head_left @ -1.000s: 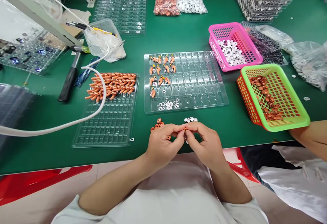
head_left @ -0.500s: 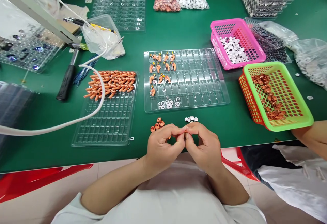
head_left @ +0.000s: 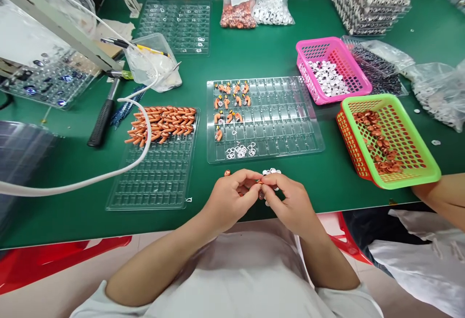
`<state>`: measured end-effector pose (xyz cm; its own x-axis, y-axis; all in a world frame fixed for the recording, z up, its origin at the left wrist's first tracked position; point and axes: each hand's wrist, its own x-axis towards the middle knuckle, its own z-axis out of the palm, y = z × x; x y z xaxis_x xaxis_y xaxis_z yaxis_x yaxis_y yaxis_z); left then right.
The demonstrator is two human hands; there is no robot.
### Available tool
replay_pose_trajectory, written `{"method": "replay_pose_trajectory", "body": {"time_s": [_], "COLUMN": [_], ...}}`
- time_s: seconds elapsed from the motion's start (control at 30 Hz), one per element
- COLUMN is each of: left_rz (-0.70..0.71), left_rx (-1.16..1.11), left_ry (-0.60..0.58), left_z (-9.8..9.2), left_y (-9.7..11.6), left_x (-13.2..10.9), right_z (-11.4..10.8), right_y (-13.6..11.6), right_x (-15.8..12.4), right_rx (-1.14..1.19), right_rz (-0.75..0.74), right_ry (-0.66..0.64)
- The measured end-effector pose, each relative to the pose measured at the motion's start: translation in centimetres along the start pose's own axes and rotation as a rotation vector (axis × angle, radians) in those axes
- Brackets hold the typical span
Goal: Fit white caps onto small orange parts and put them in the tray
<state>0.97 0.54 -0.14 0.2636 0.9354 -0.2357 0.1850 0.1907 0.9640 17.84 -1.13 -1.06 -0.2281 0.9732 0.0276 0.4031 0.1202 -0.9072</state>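
Observation:
My left hand (head_left: pixel 230 199) and my right hand (head_left: pixel 286 202) meet at the table's near edge, fingers pinched together on a small orange part (head_left: pixel 260 183) held between them. A few loose orange rings (head_left: pixel 227 173) lie just beyond my left hand, and small white rings (head_left: pixel 271 171) lie beyond my right. Ahead sits a clear compartment tray (head_left: pixel 283 124) with several finished orange pieces (head_left: pixel 231 101) in its upper left cells and white rings (head_left: pixel 240 150) at its front.
A second clear tray (head_left: pixel 152 182) at the left carries rows of orange parts (head_left: pixel 162 123), crossed by a white cable (head_left: pixel 90 180). A pink basket (head_left: pixel 312 85) of white parts and a green basket (head_left: pixel 407 173) of orange rings stand right. A hammer (head_left: pixel 101 119) lies left. Another person's arm (head_left: pixel 441 197) rests at the right edge.
Both hands have stayed together at the table edge, working the small part between the fingertips. The view has shifted slightly; my left hand now covers most of the loose orange rings.

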Motion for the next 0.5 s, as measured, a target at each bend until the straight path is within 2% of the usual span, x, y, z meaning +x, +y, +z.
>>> {"method": "replay_pose_trajectory", "body": {"time_s": [0.07,0.17,0.3,0.5], "left_rz": [-0.019,-0.026,-0.055,-0.088], "left_rx": [-0.028,-0.089,-0.169,-0.277], "left_ry": [-0.031,-0.034,-0.011,0.059], "left_z": [-0.3,-0.5,-0.6,-0.2], "left_y": [0.1,0.5,1.0,1.0], "left_x": [0.2,0.4,0.6,0.6], "right_z": [-0.5,-1.0,-0.8,0.5], "right_y": [-0.1,-0.2,0.1,0.5], "right_x": [0.0,-0.3,-0.9,-1.6], "right_rx": [-0.002,0.007,0.0,-0.008], "right_rz": [0.002,0.007,0.04,-0.055], "right_ry": [-0.047,-0.045,0.047,0.184]}}
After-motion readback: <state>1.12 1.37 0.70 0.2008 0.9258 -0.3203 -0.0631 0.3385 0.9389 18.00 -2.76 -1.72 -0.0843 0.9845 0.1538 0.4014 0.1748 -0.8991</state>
